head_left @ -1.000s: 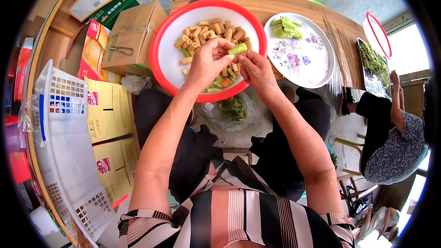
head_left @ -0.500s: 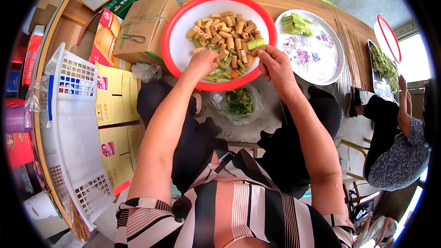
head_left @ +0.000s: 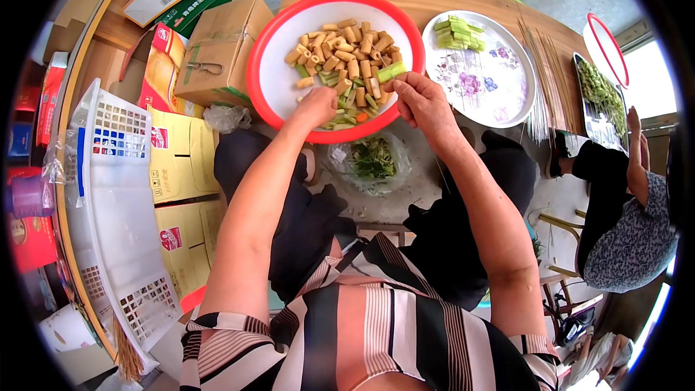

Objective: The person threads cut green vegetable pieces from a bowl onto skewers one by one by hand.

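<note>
A white basin [head_left: 271, 65] with a red rim holds short tan tube-shaped pieces [head_left: 352, 43], cut green stalks and a bit of orange. My left hand [head_left: 317, 107] is over its near side, fingers closed low against the pieces; whatever they grip is hidden. At the right rim my right hand [head_left: 426, 103] pinches a thin skewer, mostly covered by the hand. Light green stalk pieces [head_left: 391, 71] sit at its far end, just beyond my fingertips, above the basin's contents.
Right of the basin, a flowered white tray [head_left: 499, 90] carries cut green stalks [head_left: 457, 33]. Loose skewers [head_left: 552, 76] lie beside it, then a tray of filled skewers [head_left: 601, 98]. A bag of greens [head_left: 375, 159] is below the basin. Cartons [head_left: 224, 47] stand left; another person [head_left: 628, 235] sits right.
The view has shifted slightly, moving the basin and tray a little left. My left hand stays low in the basin, and my right hand still pinches the skewer at the rim.
</note>
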Tool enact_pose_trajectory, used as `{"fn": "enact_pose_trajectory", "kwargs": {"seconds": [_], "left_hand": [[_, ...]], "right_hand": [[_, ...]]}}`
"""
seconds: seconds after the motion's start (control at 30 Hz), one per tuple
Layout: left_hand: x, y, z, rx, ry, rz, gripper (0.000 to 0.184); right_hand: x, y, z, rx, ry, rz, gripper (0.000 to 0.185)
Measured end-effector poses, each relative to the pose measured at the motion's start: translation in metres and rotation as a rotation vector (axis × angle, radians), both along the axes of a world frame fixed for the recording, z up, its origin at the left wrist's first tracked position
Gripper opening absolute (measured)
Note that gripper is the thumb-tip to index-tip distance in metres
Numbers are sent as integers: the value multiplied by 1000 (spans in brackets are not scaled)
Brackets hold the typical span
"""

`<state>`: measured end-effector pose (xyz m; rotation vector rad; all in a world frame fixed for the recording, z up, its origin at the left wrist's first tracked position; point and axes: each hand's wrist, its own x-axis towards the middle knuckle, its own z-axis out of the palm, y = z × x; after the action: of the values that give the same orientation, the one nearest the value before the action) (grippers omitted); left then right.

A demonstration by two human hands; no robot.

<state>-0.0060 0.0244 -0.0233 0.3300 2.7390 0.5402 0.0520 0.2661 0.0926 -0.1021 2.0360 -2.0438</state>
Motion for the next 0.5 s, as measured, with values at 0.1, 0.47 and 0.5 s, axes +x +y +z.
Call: {"fn": "enact_pose_trajectory", "kwargs": {"seconds": [0.1, 0.47, 0.5], "left_hand": [[-3, 1, -2, 170, -14, 45, 10], [4, 18, 72, 1013, -430, 431, 17], [5, 19, 75, 1144, -418, 456, 16]], "right_hand": [[-1, 0, 0, 8, 7, 6, 21], [2, -6, -1, 39, -13, 64, 20], [4, -7, 1, 44, -37, 78, 20]]}}
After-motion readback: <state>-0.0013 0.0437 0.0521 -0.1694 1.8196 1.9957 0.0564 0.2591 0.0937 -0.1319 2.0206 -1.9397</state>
